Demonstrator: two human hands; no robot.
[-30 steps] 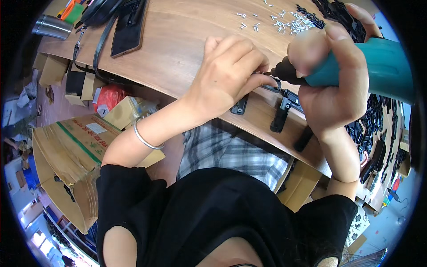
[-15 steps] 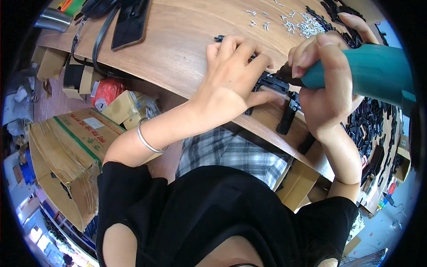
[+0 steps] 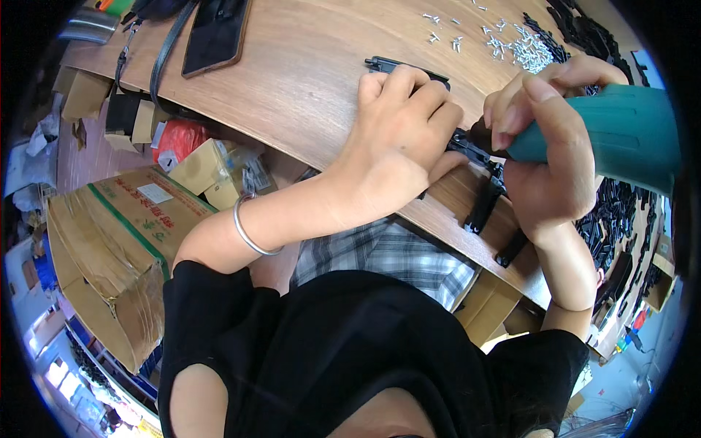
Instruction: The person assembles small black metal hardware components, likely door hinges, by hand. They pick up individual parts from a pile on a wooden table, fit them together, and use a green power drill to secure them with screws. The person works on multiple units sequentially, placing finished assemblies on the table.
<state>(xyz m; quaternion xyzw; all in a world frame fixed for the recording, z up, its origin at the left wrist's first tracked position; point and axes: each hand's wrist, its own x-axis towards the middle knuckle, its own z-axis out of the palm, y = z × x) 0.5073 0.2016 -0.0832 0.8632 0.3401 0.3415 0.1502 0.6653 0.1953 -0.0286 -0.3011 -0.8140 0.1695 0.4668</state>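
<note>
Teal driver [image 3: 628, 135] sits in the right grip [image 3: 553, 171], wrapped round it. The left grip [image 3: 398, 146] partly covers a black part [image 3: 473, 150] at the desk [image 3: 307, 87], probably steadying it; whether it's clenched I can't tell.

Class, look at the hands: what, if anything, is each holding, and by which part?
The right hand holds the teal power tool around its front end, near the dark nose. The left hand is over black parts; its hold cannot be told.

Left fingers [image 3: 447, 115] hide some of a black bar [image 3: 383, 65] — right fingers [image 3: 558, 120], part of the teal tool [image 3: 621, 128].
</note>
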